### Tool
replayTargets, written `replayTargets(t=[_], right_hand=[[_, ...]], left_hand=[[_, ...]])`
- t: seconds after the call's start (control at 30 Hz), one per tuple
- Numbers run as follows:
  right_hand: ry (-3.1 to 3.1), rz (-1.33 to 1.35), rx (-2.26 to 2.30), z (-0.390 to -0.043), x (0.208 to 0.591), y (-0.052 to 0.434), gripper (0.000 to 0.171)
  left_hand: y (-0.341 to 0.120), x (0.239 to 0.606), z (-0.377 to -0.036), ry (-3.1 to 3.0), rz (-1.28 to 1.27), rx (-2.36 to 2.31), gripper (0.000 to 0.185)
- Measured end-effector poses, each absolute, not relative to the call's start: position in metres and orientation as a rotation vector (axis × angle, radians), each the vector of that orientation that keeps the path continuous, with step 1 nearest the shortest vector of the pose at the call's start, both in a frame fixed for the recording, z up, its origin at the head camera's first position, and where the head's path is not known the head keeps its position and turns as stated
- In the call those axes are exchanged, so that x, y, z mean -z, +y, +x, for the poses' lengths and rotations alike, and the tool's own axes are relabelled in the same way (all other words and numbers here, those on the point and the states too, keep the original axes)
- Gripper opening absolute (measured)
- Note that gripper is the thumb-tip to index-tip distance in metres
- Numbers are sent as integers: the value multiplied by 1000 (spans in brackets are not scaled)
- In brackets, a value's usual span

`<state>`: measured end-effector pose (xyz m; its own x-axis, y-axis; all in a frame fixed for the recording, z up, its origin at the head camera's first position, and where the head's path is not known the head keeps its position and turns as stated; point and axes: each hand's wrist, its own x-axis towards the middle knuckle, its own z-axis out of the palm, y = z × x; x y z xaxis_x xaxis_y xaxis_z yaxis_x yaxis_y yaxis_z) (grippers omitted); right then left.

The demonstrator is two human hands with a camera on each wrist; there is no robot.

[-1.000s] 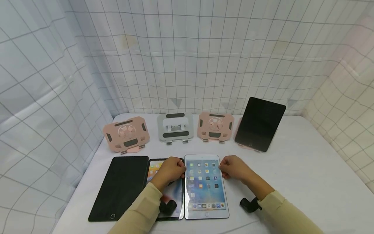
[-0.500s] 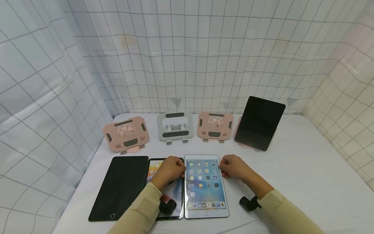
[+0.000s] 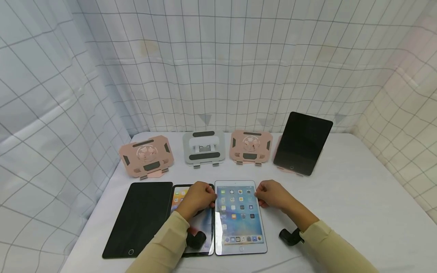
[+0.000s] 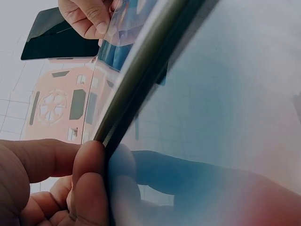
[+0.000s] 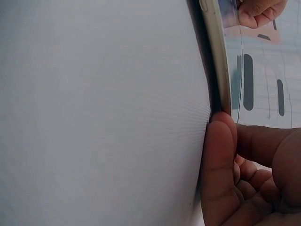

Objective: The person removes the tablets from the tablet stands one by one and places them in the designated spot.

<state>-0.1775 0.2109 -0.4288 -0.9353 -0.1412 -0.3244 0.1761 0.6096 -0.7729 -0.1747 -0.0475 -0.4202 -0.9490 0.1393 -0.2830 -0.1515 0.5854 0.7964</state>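
Note:
A white tablet point(image 3: 240, 220) with its home screen lit lies at the middle front, screen up. My left hand point(image 3: 199, 197) pinches its upper left edge between thumb and fingers, as the left wrist view shows close up. On the opposite edge, my right hand point(image 3: 273, 195) grips with thumb and forefinger, the other fingers curled beneath. A dark-framed tablet point(image 3: 205, 227) with a lit screen lies directly left, partly hidden under my left hand and forearm. Further left rests a black tablet point(image 3: 138, 216) with its screen dark.
Along the back stand a pink tablet stand point(image 3: 147, 156), a grey stand point(image 3: 204, 147) and another pink stand point(image 3: 250, 146). At back right, a black tablet point(image 3: 302, 143) leans on a further pink stand. White cloth covers the table point(image 3: 351, 189), and gridded curtains point(image 3: 239, 76) surround it.
Both hands keep their hold on the white tablet's edges. The whole head view shifts very slightly; nothing on the table visibly moves.

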Motion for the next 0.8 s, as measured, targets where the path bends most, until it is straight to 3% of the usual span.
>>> replayTargets(t=[0.8], right_hand=[[2331, 57, 1401, -181, 434, 222, 7]], left_hand=[[-50, 423, -176, 2395, -44, -1396, 7]])
